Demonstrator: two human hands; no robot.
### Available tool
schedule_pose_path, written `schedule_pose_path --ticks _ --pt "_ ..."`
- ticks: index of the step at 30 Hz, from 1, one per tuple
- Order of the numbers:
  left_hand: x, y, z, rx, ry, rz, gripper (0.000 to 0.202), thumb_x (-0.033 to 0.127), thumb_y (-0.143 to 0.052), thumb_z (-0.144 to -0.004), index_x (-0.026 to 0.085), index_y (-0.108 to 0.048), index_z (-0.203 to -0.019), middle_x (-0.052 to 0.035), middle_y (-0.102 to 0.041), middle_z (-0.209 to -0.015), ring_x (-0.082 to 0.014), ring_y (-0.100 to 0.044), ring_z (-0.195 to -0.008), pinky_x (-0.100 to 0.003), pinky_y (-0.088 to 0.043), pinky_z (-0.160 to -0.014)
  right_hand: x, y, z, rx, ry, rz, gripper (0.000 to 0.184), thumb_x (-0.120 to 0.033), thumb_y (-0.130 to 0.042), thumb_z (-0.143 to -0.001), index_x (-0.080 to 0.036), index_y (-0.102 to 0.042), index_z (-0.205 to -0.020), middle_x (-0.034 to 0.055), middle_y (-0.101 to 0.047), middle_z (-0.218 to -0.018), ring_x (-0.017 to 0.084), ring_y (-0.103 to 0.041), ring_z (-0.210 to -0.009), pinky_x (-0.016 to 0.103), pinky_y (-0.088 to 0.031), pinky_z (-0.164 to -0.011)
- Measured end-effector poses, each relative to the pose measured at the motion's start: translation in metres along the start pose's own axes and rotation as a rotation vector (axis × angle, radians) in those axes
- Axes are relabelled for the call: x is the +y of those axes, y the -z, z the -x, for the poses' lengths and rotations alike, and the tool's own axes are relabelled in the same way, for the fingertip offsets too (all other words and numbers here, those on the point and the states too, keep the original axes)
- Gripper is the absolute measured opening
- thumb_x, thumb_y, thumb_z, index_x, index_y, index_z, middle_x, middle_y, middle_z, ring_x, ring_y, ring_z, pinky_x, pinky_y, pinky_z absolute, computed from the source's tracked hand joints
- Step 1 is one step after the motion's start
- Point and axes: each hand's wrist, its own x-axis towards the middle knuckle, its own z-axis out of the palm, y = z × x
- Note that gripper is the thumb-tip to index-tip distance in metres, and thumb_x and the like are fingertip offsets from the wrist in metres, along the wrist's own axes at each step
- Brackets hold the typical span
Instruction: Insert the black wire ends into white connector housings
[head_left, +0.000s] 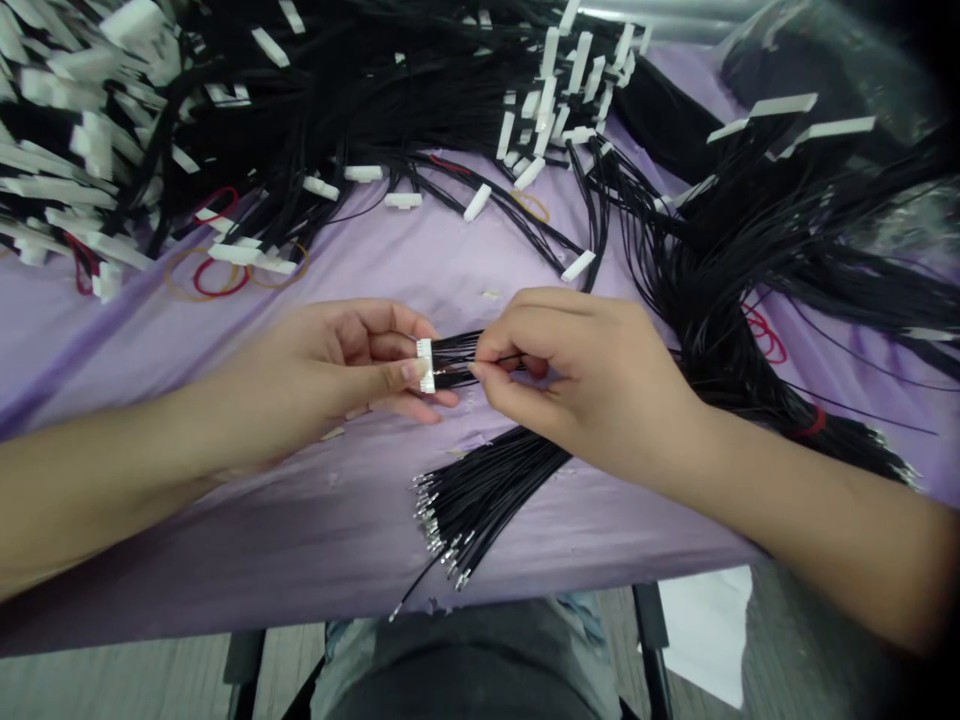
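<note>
A white connector housing is pinched between the thumb and fingers of my left hand. Several black wires run from its right side toward my right hand. The thumb and forefinger of that hand close on a thin black wire, whose tip points at the housing. Below my right hand lies a bundle of loose black wires with bare metal terminals at their ends. One single wire sticks out toward the table's front edge.
Heaped black wires with white connectors fill the back left. More connectors lie at the back centre. A large wire bundle spreads at the right, near red rubber bands. Purple cloth covers the table.
</note>
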Motion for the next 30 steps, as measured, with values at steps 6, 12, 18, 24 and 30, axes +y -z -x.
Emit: schedule_pose_path --ticks 6,12,18,24,30 --pt "0.002 -0.004 0.000 -0.008 0.009 0.014 0.012 0.006 -0.066 -0.081 0.015 -0.062 -0.089 -0.0010 -0.070 -0.083 -0.0143 -0.070 -0.074 -0.017 -0.060 -0.065 -0.002 0.001 0.000 -0.024 -0.034 -0.018 0.010 -0.014 -0.060 -0.083 -0.012 -0.064 -0.073 -0.0013 -0.056 -0.068 0.007 -0.049 -0.061 0.020 -0.037 -0.057" --pt "0.004 -0.008 0.001 0.001 0.009 0.019 0.014 0.000 -0.059 -0.083 0.010 -0.059 -0.092 -0.0007 -0.070 -0.079 -0.0123 -0.070 -0.069 -0.015 -0.058 -0.062 -0.002 -0.004 -0.001 -0.073 -0.062 -0.056 0.013 -0.014 -0.059 -0.085 -0.010 -0.065 -0.074 0.0003 -0.055 -0.069 0.007 -0.048 -0.062 0.021 -0.036 -0.057" --pt "-0.004 -0.001 0.000 -0.033 -0.032 0.005 0.020 0.008 -0.067 -0.080 0.014 -0.060 -0.099 -0.0034 -0.073 -0.081 -0.0166 -0.072 -0.076 -0.020 -0.060 -0.069 -0.001 -0.012 -0.002 -0.102 -0.043 -0.065 0.018 -0.014 -0.054 -0.088 -0.006 -0.066 -0.077 0.0020 -0.054 -0.069 0.008 -0.047 -0.063 0.022 -0.035 -0.059" --pt "-0.006 -0.003 0.001 0.007 -0.058 0.030 0.014 0.017 -0.073 -0.079 0.014 -0.065 -0.091 -0.0037 -0.073 -0.089 -0.0213 -0.073 -0.081 -0.027 -0.061 -0.077 -0.002 -0.010 -0.002 -0.117 -0.051 -0.094 0.017 -0.013 -0.055 -0.087 -0.004 -0.066 -0.078 0.0044 -0.056 -0.072 0.010 -0.049 -0.066 0.023 -0.037 -0.061" --pt "-0.006 -0.003 0.001 -0.030 -0.070 0.060 0.013 0.010 -0.071 -0.080 0.014 -0.064 -0.090 -0.0013 -0.073 -0.080 -0.0160 -0.072 -0.075 -0.020 -0.060 -0.073 0.000 -0.006 -0.003 -0.096 -0.007 -0.178 0.011 -0.009 -0.060 -0.083 -0.003 -0.069 -0.080 0.0041 -0.058 -0.072 0.009 -0.050 -0.066 0.020 -0.037 -0.061"
